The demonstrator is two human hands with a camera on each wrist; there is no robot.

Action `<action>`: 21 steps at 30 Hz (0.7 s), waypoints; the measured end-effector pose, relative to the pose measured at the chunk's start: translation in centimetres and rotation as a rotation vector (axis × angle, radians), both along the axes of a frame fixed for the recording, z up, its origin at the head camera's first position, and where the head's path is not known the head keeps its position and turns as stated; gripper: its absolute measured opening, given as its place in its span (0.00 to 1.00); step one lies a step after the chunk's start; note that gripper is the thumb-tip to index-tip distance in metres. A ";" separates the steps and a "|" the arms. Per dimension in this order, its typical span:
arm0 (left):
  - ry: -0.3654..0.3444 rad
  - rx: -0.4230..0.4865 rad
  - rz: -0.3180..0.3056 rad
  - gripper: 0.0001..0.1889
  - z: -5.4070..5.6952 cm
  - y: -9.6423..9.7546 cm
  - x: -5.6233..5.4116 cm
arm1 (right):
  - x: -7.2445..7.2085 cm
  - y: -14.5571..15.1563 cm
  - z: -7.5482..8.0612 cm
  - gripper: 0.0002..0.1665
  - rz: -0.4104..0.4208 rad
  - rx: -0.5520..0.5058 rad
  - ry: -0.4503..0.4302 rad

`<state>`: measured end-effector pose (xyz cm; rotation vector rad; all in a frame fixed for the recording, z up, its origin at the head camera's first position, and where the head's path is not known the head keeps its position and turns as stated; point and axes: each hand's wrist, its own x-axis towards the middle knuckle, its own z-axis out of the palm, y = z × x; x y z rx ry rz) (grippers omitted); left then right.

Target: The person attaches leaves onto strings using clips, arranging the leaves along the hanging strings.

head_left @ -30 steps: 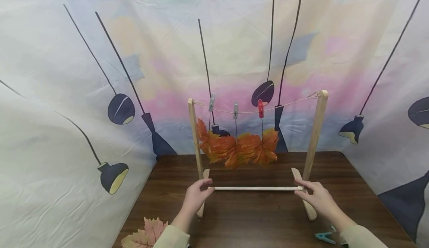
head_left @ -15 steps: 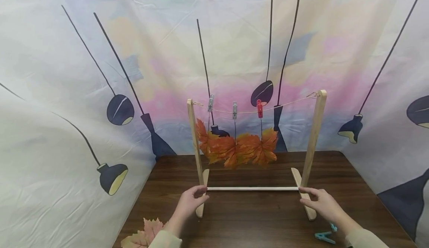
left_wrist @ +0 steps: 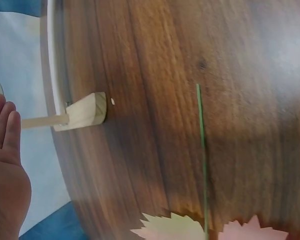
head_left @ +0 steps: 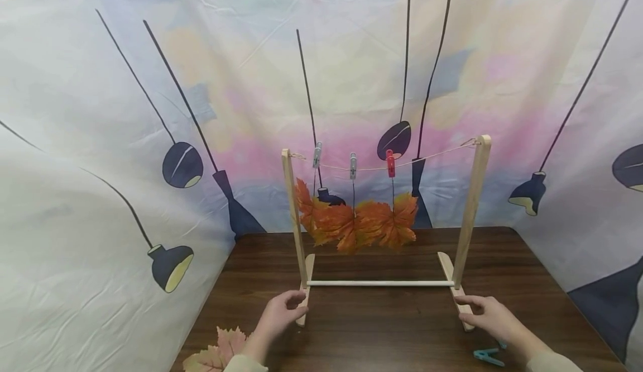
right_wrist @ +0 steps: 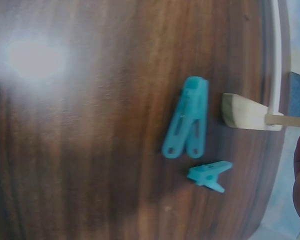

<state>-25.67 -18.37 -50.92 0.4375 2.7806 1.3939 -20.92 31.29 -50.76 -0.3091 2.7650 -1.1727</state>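
A small wooden drying rack (head_left: 470, 215) stands on the table, with a white rod (head_left: 379, 284) joining its two feet. Along its string hang orange maple leaves (head_left: 341, 224), held by two grey clothespins (head_left: 353, 165) and a red clothespin (head_left: 390, 163). By the rack's left foot, my left hand (head_left: 277, 315) hovers with relaxed fingers and grips nothing. My right hand (head_left: 489, 317) is likewise loose at the right foot; whether its fingertips touch the wood I cannot tell. Two teal clothespins (right_wrist: 187, 117) lie on the table below the right hand.
A pale pink-green maple leaf (head_left: 221, 351) with a long green stem (left_wrist: 203, 145) lies at the table's front left. Behind the rack, a printed cloth (head_left: 351, 81) hangs at the back and sides of the brown wooden table (head_left: 382, 333).
Both hands have let go of the area at the rod's ends and drawn back toward the front of the rack's feet. The rack and leaves look much the same.
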 end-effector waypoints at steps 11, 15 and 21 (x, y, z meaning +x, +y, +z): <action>-0.005 -0.070 -0.022 0.17 -1.3 -1.0 0.6 | 1.6 0.2 -2.7 0.31 -0.012 -0.025 -0.026; -0.018 -0.068 -0.018 0.16 -2.1 -1.2 0.9 | 1.9 0.5 -3.6 0.30 0.003 -0.022 0.001; -0.005 -0.118 0.025 0.17 -2.4 -2.0 1.4 | 2.2 0.9 -4.2 0.28 0.024 0.006 0.053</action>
